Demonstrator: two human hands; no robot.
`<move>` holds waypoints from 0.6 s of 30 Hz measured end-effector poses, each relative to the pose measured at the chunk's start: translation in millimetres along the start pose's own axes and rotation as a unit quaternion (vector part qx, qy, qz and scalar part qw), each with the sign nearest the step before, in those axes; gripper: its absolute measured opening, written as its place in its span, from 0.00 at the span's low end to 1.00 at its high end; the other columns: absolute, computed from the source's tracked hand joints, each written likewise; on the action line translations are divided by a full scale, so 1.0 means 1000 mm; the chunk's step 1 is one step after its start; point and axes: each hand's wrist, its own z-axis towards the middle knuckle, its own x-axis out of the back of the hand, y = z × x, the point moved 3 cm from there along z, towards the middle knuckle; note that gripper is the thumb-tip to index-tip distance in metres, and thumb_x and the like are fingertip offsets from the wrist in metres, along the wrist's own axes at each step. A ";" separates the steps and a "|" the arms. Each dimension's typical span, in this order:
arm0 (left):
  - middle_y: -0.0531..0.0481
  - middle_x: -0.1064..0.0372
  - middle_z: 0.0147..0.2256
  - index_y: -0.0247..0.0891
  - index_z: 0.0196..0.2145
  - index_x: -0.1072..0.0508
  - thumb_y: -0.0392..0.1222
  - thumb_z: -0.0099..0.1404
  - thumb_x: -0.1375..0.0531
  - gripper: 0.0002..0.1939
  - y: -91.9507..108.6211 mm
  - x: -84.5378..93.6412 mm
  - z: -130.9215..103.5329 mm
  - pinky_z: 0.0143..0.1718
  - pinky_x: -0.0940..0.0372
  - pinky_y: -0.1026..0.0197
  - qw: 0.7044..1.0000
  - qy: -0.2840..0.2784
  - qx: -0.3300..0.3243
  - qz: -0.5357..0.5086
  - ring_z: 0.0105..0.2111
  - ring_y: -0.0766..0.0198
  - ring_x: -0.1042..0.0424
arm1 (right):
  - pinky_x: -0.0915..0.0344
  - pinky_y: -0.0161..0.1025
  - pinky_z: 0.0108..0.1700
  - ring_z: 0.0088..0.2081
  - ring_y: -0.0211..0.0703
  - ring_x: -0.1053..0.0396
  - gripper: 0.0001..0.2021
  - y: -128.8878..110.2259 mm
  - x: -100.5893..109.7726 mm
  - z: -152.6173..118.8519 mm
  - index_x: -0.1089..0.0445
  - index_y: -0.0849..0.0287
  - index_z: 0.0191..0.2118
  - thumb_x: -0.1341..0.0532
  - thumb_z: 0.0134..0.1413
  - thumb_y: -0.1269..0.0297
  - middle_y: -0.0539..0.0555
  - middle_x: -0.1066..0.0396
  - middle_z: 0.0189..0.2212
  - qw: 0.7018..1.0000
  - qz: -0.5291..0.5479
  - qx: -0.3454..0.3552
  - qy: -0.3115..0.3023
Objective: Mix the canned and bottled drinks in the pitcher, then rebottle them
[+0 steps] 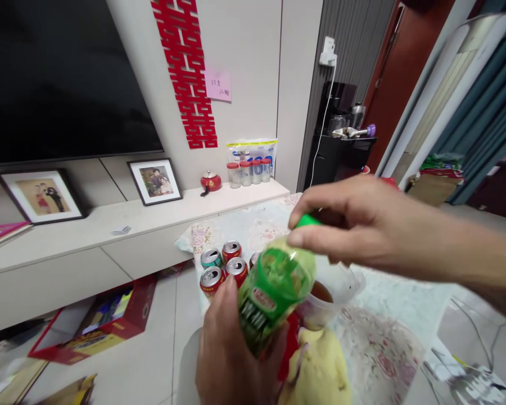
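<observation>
My left hand (225, 349) is wrapped round a plastic drink bottle (274, 281) with a green label, which leans up and to the right. At its top, my right hand (358, 219) pinches the green bottle cap (307, 221) between thumb and fingers. Whether the cap still sits on the neck cannot be made out. Several opened drink cans (236, 267), mostly red, stand on the table beyond my left hand. Behind the bottle is a clear plastic tub (341, 284) with brown liquid. A pale yellow cloth-like thing (320, 365) lies close in front of me.
A floral tablecloth (379, 343) covers the table. Behind it, a white cabinet (160, 242) carries framed photos (155, 181), a red pot (211, 181) and red-lidded jars (245, 173). A red box (105, 320) lies on the floor at left; cables and a power strip (442, 360) are at right.
</observation>
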 end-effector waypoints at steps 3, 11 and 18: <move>0.42 0.24 0.54 0.46 0.65 0.39 0.48 0.63 0.36 0.33 -0.020 -0.006 -0.005 0.49 0.25 0.47 0.997 -0.042 0.059 -0.003 0.54 0.44 0.23 | 0.44 0.36 0.23 0.22 0.37 0.36 0.17 -0.004 -0.033 0.005 0.27 0.55 0.28 0.36 0.63 0.50 0.47 0.31 0.20 0.998 -0.042 -0.016 -0.047; 0.44 0.21 0.45 0.43 0.57 0.33 0.45 0.62 0.40 0.25 -0.044 -0.025 -0.031 0.46 0.25 0.50 0.994 -0.075 0.065 -0.043 0.48 0.48 0.20 | 0.58 0.42 0.27 0.21 0.41 0.41 0.32 0.027 -0.082 0.008 0.29 0.57 0.26 0.55 0.70 0.41 0.54 0.34 0.18 0.959 -0.267 -0.082 -0.051; 0.49 0.19 0.40 0.45 0.52 0.29 0.42 0.56 0.38 0.24 -0.026 -0.025 -0.030 0.39 0.24 0.51 0.943 -0.229 0.095 -0.221 0.37 0.51 0.19 | 0.55 0.39 0.28 0.21 0.34 0.52 0.22 0.059 -0.085 -0.006 0.53 0.52 0.22 0.52 0.65 0.48 0.44 0.52 0.18 0.996 -0.077 0.049 -0.014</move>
